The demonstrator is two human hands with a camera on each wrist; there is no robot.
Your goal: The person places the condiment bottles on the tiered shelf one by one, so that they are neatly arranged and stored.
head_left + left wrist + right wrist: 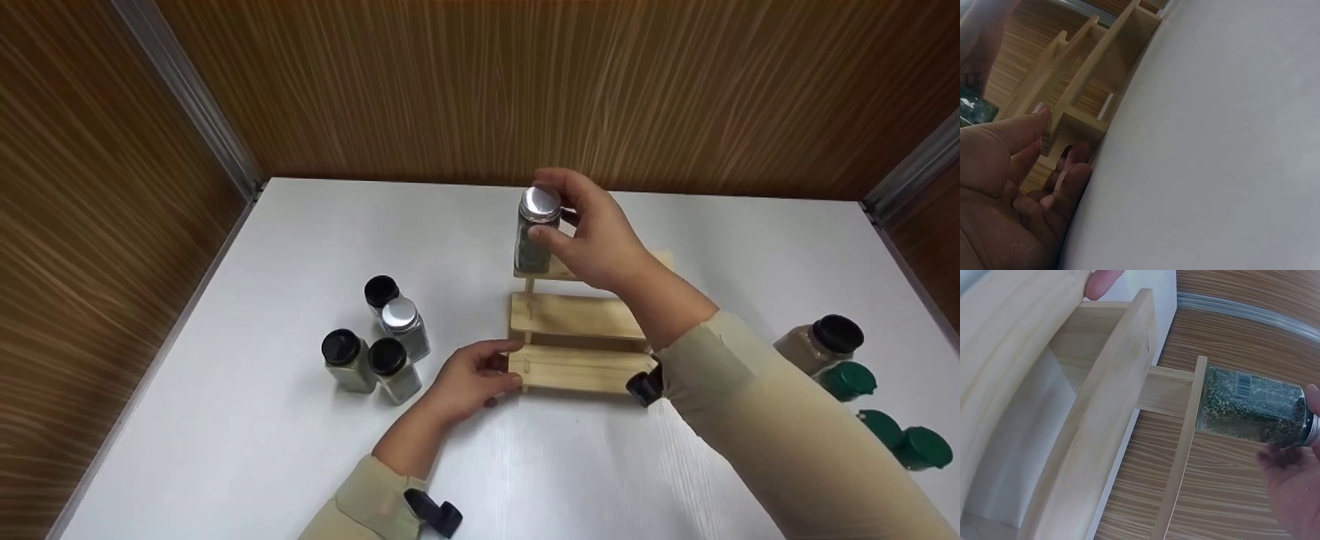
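A three-step wooden rack (574,315) stands in the middle of the white table (300,225). My right hand (592,236) grips a glass spice jar (535,232) with a silver lid and dark green contents, its base on the rack's top step. In the right wrist view the jar (1252,406) stands against the top shelf (1180,450), with my fingers (1292,478) around its lid end. My left hand (472,375) holds the rack's lower left corner (1075,126), thumb (1022,129) on top and fingers (1069,183) below.
Several spice jars (382,341) with black or silver lids stand left of the rack. At the right edge sit a brown jar with a black lid (821,341) and green-lidded jars (877,405). Wood-grain walls (525,82) enclose the table.
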